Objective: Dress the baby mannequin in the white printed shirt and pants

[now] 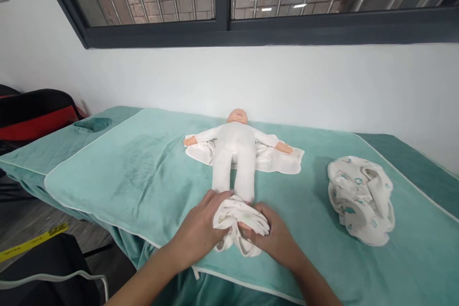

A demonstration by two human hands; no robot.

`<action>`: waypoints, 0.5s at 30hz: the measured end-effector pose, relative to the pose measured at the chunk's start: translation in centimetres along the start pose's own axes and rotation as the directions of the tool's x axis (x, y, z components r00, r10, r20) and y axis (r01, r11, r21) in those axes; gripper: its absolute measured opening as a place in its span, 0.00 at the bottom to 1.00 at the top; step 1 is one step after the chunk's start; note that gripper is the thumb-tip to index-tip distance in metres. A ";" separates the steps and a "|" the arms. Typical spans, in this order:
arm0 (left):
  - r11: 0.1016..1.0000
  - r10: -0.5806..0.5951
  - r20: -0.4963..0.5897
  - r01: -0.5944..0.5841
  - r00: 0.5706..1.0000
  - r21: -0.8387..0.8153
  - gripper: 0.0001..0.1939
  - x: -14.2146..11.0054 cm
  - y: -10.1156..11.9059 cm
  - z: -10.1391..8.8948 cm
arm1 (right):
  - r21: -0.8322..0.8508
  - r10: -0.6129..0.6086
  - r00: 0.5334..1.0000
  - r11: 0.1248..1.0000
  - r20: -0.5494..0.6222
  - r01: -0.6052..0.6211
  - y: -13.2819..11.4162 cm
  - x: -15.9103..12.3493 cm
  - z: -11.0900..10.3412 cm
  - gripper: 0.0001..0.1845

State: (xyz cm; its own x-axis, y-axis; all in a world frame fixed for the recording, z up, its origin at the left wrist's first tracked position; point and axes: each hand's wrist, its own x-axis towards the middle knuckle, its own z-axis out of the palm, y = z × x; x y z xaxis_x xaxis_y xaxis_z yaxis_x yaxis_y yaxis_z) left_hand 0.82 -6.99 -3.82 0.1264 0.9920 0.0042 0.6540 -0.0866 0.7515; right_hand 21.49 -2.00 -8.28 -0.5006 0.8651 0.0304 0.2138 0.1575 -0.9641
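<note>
A baby doll (234, 141) in white lies on its back, arms spread and legs stretched toward me. Bunched at its feet are white printed baby pants (238, 215), gathered in folds. My left hand (202, 222) grips the left side of the pants, fingers partly behind the cloth. On the other side my right hand (274, 234) is closed on the pants too, close to a bit of the doll's foot. Under the doll's arms and back a white baby top (283, 160) is spread out. The folds hide most of the doll's feet.
A crumpled white cloth with green prints (360, 201) lies to the right on the green bed cover (143, 177). Behind the bed are a white wall (251, 81) and a barred window. Black-and-red chairs (39, 114) stand at the left, a yellow strip (34, 241) below.
</note>
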 end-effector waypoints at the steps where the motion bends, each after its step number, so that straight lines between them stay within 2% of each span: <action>1: 0.998 -0.003 0.006 0.003 1.000 -0.068 0.33 -0.3 0.2 -0.2 | 0.064 0.019 0.998 0.998 0.056 -0.023 0.0 -0.1 -0.2 0.16; 3: 0.974 -0.026 0.037 0.034 0.999 -0.224 0.30 -1.0 0.4 -0.7 | 0.231 0.050 0.982 0.969 0.184 -0.093 -0.1 -0.4 -0.6 0.21; 5: 0.906 -0.070 0.127 0.116 0.989 -0.407 0.29 -1.6 0.7 -1.2 | 0.375 0.065 0.949 0.909 0.308 -0.184 -0.3 -0.6 -1.1 0.28; 8: 0.785 -0.078 0.287 0.236 0.955 -0.572 0.32 -2.3 1.2 -2.2 | 0.448 0.071 0.882 0.840 0.466 -0.305 -1.1 -1.1 -1.7 0.29; 10: 0.793 -0.006 0.350 0.218 0.937 -0.568 0.32 -2.6 1.5 -3.1 | 0.464 0.061 0.848 0.815 0.527 -0.347 -1.8 -1.3 -1.9 0.26; 12: 0.852 0.104 0.407 0.130 0.907 -0.508 0.33 -2.8 1.7 -4.1 | 0.482 0.054 0.847 0.802 0.530 -0.353 -2.6 -1.4 -2.2 0.23; 13: 0.881 0.161 0.455 0.081 0.876 -0.466 0.36 -2.8 1.8 -4.6 | 0.474 0.059 0.847 0.807 0.529 -0.352 -3.1 -1.4 -2.4 0.22; 15: 0.926 0.235 0.586 0.004 0.775 -0.377 0.43 -2.7 1.8 -5.5 | 0.377 0.077 0.820 0.860 0.568 -0.342 -4.2 -1.1 -2.7 0.21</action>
State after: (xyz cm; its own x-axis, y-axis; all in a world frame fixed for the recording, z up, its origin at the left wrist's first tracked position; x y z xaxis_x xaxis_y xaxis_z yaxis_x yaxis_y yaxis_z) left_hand -2.46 -9.31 1.11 0.6891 0.6947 -0.2064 0.3251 -0.0418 0.9448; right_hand 23.41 -2.32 -3.56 -0.8700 0.4510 -0.1994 0.0389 -0.3404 -0.9395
